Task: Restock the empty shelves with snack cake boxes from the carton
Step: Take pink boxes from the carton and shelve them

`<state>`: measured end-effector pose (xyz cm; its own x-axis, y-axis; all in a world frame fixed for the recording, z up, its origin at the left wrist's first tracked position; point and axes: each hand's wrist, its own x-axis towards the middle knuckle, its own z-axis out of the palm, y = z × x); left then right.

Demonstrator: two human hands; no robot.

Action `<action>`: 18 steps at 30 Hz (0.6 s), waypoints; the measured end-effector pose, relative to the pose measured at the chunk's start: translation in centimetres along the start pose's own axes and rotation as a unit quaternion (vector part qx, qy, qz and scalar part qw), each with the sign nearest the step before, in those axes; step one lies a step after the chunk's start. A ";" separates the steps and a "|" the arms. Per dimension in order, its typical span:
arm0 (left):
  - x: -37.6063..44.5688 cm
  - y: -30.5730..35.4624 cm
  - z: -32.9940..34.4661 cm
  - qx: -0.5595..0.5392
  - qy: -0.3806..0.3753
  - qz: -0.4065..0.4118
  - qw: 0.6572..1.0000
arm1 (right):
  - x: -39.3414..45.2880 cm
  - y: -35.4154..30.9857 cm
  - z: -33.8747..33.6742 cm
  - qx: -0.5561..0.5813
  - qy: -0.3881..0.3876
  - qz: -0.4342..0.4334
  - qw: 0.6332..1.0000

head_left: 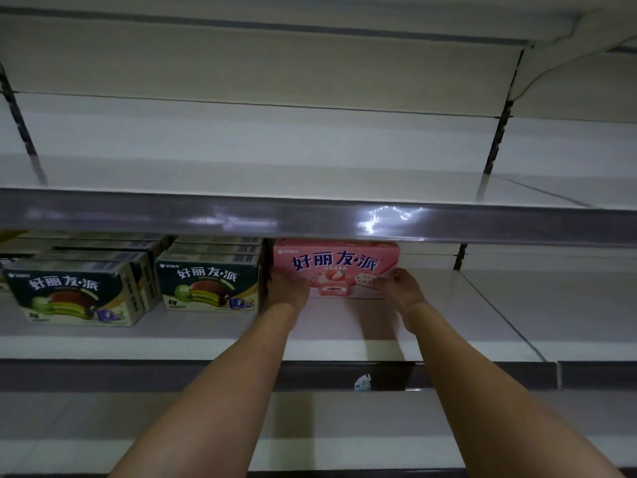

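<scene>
A pink strawberry snack cake box (336, 263) stands upright deep on the middle shelf (344, 346), its printed face toward me. My left hand (287, 288) grips its lower left end, fingers curled round the edge. My right hand (401, 288) holds the lower right end, thumb on the front face. Left of the pink box sit rows of dark green snack cake boxes (208, 281), and a further row (77, 294) stands nearer the shelf's front. The carton is out of view.
The shelf above (310, 174) is bare, and its glossy front rail (310, 219) overhangs the top of the pink box. To the right, the middle shelf continues bare past a seam (499, 312). A lower shelf (344, 426) shows below my forearms.
</scene>
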<state>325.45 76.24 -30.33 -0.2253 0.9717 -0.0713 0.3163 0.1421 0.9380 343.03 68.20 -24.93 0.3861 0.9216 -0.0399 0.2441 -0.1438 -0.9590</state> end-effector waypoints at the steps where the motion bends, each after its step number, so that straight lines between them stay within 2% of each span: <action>1: -0.4 0.1 -0.3 0.006 -0.002 -0.006 1.000 | -0.3 -0.1 -0.1 0.000 -0.004 0.001 1.000; 4: -4.4 2.3 -2.2 0.036 0.004 -0.013 0.999 | -1.4 -0.6 -0.6 -0.042 -0.018 0.004 0.999; 8: -7.8 2.8 -3.6 0.009 -0.005 -0.006 1.000 | -3.2 -0.8 -1.2 -0.125 -0.062 -0.006 0.990; 10: -9.6 2.8 -4.6 0.026 0.013 -0.008 1.000 | -4.4 -0.8 -1.3 -0.144 -0.093 -0.008 0.985; 13: -12.6 2.6 -6.6 0.035 0.064 -0.020 0.997 | -7.0 -1.1 -1.5 -0.231 -0.135 -0.040 0.963; 18: -18.4 0.8 -10.9 0.045 0.117 -0.045 0.991 | -12.4 -1.8 -0.7 -0.210 -0.200 -0.069 0.955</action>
<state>319.82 56.37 -24.57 -0.4614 0.8850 -0.0625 0.3633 0.2527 0.8968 338.40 56.77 -22.56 -0.0261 0.9940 -0.1062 0.6351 -0.0655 -0.7697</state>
